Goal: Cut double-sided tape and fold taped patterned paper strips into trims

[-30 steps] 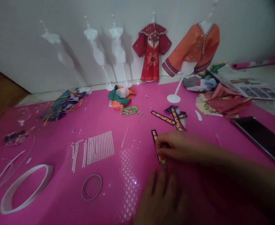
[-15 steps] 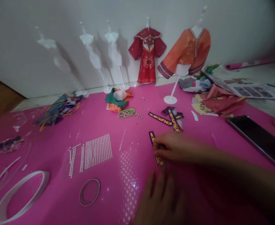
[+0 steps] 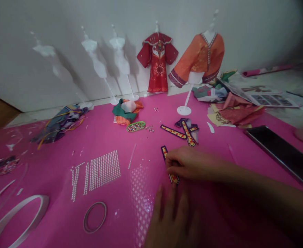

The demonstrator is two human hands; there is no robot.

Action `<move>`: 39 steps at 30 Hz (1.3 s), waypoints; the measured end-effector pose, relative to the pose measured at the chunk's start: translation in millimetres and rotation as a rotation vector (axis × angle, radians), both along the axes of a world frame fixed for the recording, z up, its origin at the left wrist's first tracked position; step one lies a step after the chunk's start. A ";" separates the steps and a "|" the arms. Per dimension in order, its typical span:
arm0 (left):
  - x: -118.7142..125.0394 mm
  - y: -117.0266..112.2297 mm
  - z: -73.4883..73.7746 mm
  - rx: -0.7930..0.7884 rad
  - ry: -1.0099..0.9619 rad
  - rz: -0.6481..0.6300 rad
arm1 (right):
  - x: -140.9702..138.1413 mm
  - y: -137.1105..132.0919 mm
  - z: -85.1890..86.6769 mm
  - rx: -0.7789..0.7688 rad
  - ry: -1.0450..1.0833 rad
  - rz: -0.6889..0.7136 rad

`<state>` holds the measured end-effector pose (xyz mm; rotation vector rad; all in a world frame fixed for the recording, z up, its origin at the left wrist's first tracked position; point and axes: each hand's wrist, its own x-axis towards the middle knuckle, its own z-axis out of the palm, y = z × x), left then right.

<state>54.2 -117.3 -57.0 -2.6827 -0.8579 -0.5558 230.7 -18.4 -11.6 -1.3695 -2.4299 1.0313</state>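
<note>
A dark-edged yellow and red patterned fabric strip (image 3: pixel 163 150) lies on the pink mat, partly hidden under my right hand (image 3: pixel 180 162). The thumb and fingers of that hand are pinched together over the strip's middle; whatever sits between them is too small or hidden to make out. At the strip's lower end, which has small shiny stones on its edge, my left hand (image 3: pixel 172 218) lies flat with fingers spread, one fingertip at the tip of the strip. Matching strips (image 3: pixel 189 133) lie crossed just beyond.
Left of the hands are a sheet of rhinestones (image 3: pixel 105 170), a tape roll (image 3: pixel 85 220) and a white ring (image 3: pixel 38 213). A green dish of beads (image 3: pixel 136 126) stands farther back. To the right lies a phone (image 3: pixel 280 151). Doll mannequins (image 3: pixel 122 55) and fabric scraps (image 3: pixel 239 110) line the back.
The whole view has shifted slightly. My left hand has come a little closer to the strip's lower end, while my right hand keeps its pinch over the strip.
</note>
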 end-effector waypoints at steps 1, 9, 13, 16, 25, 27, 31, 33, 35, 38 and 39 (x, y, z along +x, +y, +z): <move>-0.9 -0.3 -1.4 -0.006 0.016 0.002 | 0.0 0.0 -0.2 0.002 0.002 0.001; -6.5 -1.7 -7.7 -0.068 0.146 -0.028 | -0.2 0.7 -0.1 -0.001 -0.005 -0.011; -7.4 -0.5 -7.2 -0.081 0.146 -0.042 | -0.9 0.8 -0.7 -0.002 -0.011 -0.019; -5.7 0.0 -7.6 -0.073 0.131 -0.028 | -1.8 0.9 -0.3 -0.010 -0.014 -0.021; -2.5 0.7 -9.7 -0.099 0.050 -0.015 | -2.1 0.8 0.9 -0.007 -0.018 -0.017; -3.5 0.8 -10.3 -0.108 0.062 -0.002 | -1.7 1.2 -0.3 -0.006 -0.020 -0.014; -4.7 0.4 -10.6 -0.112 0.113 -0.012 | -1.4 1.4 -1.0 -0.006 -0.025 -0.013; -4.1 0.3 -9.9 -0.114 0.126 -0.028 | -1.8 1.4 -0.3 -0.004 -0.028 -0.018; -2.7 0.6 -8.6 -0.123 0.118 -0.007 | -2.4 1.3 0.5 -0.005 -0.031 -0.024; -0.3 2.3 -5.1 -0.114 0.065 0.006 | -3.3 1.3 1.0 -0.010 -0.034 -0.033; 0.1 3.1 -4.0 -0.110 0.052 0.003 | -3.4 1.2 0.9 -0.010 -0.032 -0.033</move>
